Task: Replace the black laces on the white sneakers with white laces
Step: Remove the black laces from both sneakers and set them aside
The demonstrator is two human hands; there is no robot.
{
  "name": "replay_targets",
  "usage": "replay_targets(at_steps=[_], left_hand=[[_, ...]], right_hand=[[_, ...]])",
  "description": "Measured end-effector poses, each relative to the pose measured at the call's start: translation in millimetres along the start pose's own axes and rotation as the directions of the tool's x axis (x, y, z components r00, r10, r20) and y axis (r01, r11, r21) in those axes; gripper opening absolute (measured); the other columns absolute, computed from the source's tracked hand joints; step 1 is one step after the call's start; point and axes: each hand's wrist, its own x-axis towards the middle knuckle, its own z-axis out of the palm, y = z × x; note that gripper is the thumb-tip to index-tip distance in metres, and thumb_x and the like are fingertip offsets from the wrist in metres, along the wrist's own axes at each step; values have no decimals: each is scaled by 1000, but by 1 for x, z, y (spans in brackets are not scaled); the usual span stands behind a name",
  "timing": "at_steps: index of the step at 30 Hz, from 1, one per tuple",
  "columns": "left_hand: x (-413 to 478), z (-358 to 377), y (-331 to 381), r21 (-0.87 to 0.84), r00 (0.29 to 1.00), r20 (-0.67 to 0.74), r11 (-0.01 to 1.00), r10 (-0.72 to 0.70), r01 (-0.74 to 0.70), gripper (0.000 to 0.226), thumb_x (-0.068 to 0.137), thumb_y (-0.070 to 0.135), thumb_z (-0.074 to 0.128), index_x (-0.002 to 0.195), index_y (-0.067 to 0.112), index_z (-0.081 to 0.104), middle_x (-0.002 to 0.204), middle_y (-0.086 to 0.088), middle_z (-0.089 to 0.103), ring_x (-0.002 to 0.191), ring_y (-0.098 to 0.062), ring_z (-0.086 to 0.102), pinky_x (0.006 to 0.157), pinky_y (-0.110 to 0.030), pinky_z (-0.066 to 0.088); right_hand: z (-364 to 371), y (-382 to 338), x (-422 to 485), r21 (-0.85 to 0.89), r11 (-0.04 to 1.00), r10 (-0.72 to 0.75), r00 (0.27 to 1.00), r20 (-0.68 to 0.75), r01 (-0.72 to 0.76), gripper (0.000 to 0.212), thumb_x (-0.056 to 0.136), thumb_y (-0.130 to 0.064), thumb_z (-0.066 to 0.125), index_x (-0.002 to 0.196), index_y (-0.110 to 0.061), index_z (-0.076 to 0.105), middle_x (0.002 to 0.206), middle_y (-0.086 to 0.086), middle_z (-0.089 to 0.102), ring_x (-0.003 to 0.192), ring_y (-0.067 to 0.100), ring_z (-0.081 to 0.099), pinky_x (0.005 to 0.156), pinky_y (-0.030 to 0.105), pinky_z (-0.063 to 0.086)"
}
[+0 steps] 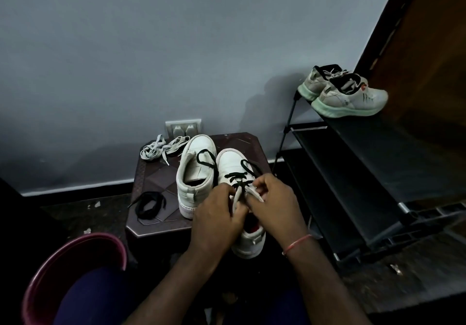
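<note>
Head view: your left hand [216, 215] and right hand [273, 205] pinch near sneaker [230, 163] at eyelets; draw black lace [233, 175] out row by row.

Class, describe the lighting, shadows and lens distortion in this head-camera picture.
Head view: dim, cool light, floor nearly black; the white sneaker gripped by the left hand and right hand stands out bright; soft shadow of the shoe rack and grey shoes falls on the wall; wide-angle lens bows the skirting line and tilts the rack.
</note>
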Motion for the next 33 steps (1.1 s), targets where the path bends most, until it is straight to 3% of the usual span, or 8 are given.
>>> replay_targets(at_steps=[4,10,17,21,23,25,29,33], left_hand=[[2,-4,-7,-20,997,-77,1000,9,-11,31,86,45,43,82,17,54,74,3,60,71,-20,57,64,-43,45],[13,-6,-10,-148,993,-85,987,-81,67,26,83,45,54,83,21,64,70,8,66,66,-6,59,63,-36,48],[28,-12,10,-170,988,16,974,156,-151,24,82,32,55,99,20,67,90,12,60,78,-1,56,71,-14,41],[67,-10,38,134,912,284,929,297,-345,22,90,22,52,101,20,70,97,0,66,93,-19,61,79,-33,48],[83,-9,48,418,873,472,840,125,-346,22,90,18,51,105,19,68,105,-5,65,100,-26,62,78,-36,49],[95,-6,51,540,830,558,754,12,-374,25,89,14,52,110,17,66,110,-7,64,103,-29,62,79,-37,50],[108,-2,48,411,750,657,796,79,-444,33,83,4,53,110,19,66,110,-6,65,105,-25,60,84,-32,50],[106,-6,38,256,811,560,895,171,-365,25,79,6,57,98,22,61,86,3,64,86,-21,61,73,-32,49]], right_hand=[[2,9,1,99,995,37,992,-124,-24,6,82,-26,71,81,-21,69,74,-8,70,71,7,66,73,32,55],[4,20,1,321,944,124,985,-122,-79,7,80,-24,75,78,-19,70,70,-5,71,68,14,68,70,44,57],[10,18,-7,220,975,12,994,-107,12,5,80,-24,70,85,-24,68,79,-8,69,73,10,66,70,40,56],[4,11,-8,123,990,-60,994,-97,72,11,81,-13,66,89,-19,71,79,-5,69,73,9,64,68,33,52],[3,9,-8,50,995,-86,990,-108,92,8,81,-15,68,88,-18,71,76,-4,67,70,12,61,63,28,48],[2,7,-8,-10,995,-100,988,-121,100,3,81,-19,70,83,-18,70,72,-4,63,66,13,58,60,23,42],[4,6,-10,4,996,-85,987,-135,86,4,80,-21,69,82,-17,70,77,0,66,71,16,61,66,34,49],[6,8,-10,36,996,-71,988,-140,77,1,80,-21,68,80,-22,68,77,-5,65,69,10,60,65,30,49]])
